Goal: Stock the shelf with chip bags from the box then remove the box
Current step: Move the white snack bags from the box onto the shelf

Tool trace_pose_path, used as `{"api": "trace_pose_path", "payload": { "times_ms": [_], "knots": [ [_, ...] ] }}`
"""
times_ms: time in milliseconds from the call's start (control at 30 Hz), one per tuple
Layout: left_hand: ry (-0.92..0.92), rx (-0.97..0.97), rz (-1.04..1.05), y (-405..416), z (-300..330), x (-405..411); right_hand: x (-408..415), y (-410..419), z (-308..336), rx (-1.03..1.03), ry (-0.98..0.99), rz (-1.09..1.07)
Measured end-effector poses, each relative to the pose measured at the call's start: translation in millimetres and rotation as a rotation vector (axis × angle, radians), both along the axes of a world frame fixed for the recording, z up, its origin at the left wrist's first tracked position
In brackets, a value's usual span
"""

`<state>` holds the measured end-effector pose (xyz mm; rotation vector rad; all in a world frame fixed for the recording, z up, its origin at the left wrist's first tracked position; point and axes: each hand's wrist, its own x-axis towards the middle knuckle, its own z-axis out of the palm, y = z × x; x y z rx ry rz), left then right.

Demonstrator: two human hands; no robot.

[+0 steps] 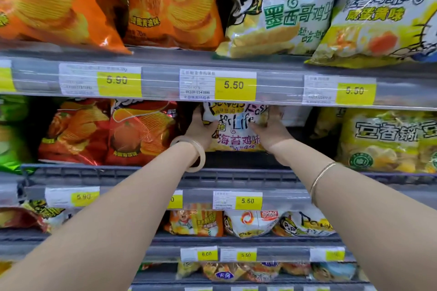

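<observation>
1. White chip bag (234, 127): it stands upright in the middle bay of the second shelf (165, 170), with its top tucked just under the price rail (279, 87) above. I hold it by both side edges, which I judge keeps its face square to the aisle while it goes into the gap.
2. My left hand (201, 129): it grips the bag's left edge, thumb across the front and fingers curled round the side. A pale bangle (192, 153) sits at the wrist.
3. My right hand (272, 129): it grips the bag's right edge, thumb on the front panel and fingers wrapped behind. A thin gold bracelet (321, 176) crosses the forearm.
4. Neighbours: red-orange chip bags (106, 132) stand upright just to the left, and a yellow chip bag (387, 139) stands to the right, apart from my bag across a dark gap. I read this slot as the one being filled.
5. 5.50 price tag (236, 201): it sits on the shelf edge directly below the bag, which I take as marking this bay for the product.
6. Box: it is not in view, so I cannot tell how many bags remain in it; its removal is not yet done.
</observation>
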<state>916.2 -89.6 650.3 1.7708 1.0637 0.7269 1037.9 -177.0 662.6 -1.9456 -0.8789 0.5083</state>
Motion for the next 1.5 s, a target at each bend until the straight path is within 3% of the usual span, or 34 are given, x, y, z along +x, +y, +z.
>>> {"api": "trace_pose_path", "payload": {
  "times_ms": [600, 867, 1033, 1133, 1333, 1500],
  "knots": [
    [0.129, -0.040, 0.080, -3.1, 0.2, -0.7, -10.1, 6.5, -8.9, -0.124, -0.025, -0.031],
    [0.162, -0.013, 0.032, -17.8, 24.0, -25.5, -29.6, -16.1, 8.9, -0.019, 0.028, -0.143],
    [0.030, -0.059, -0.083, -37.4, 32.2, -61.1, -65.6, -42.5, 18.1, 0.040, -0.048, -0.269],
    [-0.111, -0.260, -0.232, -54.4, 30.3, -100.9, -103.2, -58.7, 13.4, 0.087, -0.106, -0.391],
    [0.017, -0.367, -0.401, -77.7, -22.2, -207.8, -201.9, -74.3, -62.0, 0.042, -0.005, -0.421],
    [0.149, -0.525, -0.288, -73.5, -128.7, -287.7, -274.4, -87.5, -170.6, -0.115, 0.101, -0.354]
  ]
}}
